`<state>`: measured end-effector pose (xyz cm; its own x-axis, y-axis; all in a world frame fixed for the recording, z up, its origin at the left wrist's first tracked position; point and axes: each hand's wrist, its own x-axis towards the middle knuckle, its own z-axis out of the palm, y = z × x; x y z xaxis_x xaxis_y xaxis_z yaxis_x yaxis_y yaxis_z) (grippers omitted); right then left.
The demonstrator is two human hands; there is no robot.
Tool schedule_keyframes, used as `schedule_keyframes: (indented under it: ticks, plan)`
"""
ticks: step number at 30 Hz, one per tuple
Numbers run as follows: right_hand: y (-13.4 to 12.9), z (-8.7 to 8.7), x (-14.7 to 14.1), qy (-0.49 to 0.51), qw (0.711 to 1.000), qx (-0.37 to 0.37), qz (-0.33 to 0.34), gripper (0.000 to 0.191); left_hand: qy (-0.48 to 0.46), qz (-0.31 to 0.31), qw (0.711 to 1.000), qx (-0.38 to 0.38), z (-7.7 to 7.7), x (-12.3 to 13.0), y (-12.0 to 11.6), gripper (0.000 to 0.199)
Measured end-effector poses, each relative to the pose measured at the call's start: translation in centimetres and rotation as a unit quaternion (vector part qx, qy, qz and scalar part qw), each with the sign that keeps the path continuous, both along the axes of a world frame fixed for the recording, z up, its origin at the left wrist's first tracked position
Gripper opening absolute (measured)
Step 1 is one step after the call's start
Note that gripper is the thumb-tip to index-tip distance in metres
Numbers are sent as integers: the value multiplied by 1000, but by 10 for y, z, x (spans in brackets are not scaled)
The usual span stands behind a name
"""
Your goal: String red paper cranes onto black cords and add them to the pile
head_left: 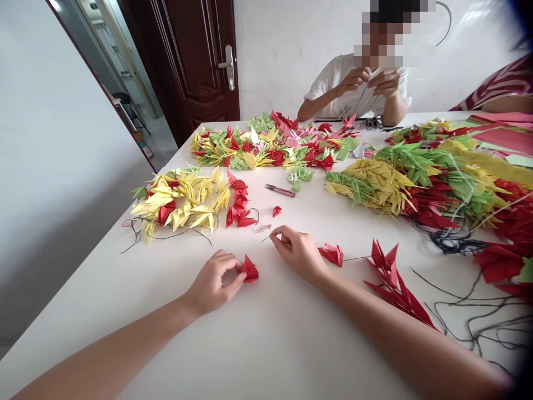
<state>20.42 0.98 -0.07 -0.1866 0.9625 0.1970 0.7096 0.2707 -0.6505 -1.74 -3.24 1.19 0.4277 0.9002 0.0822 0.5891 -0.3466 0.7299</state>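
Note:
My left hand (213, 282) pinches a small red folded paper crane (250, 270) between thumb and fingertips, just above the white table. To its right, my right hand (300, 253) is closed in a pinch on a thin needle (265, 239), whose tip points left. Beside the right wrist lies a single red paper crane (333, 255). A dark thread (358, 258) runs from it to a cluster of red cranes (393, 283) partly hidden by my right forearm. Another small red folded piece (277, 211) lies beyond my hands.
Thread snips (281, 190) lie past my hands. Yellow and red crane strings (187, 203) are at left, mixed loose cranes (266, 147) behind, and piled strings (383, 183) at right. Loose black cords (478, 316) tangle at the right. A person (358, 89) sits opposite, hands raised.

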Motion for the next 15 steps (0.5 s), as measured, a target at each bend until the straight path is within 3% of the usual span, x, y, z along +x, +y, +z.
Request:
schedule_keyframes:
  ticks: [3, 6, 12, 15]
  plan:
    - [3, -3, 2, 3, 999, 28, -21, 27, -1, 35, 999, 5, -1, 1, 0, 8]
    - [5, -8, 4, -35, 999, 29, -13, 28, -13, 63, 998, -15, -1, 1, 0, 17]
    - [7, -9, 2, -103, 995, -2, 17, 24, -3, 136, 990, -47, 1, 1, 1, 33]
    - [6, -4, 1, -117, 992, -24, 34, 22, 19, 135, 990, -22, 1, -1, 2, 33]
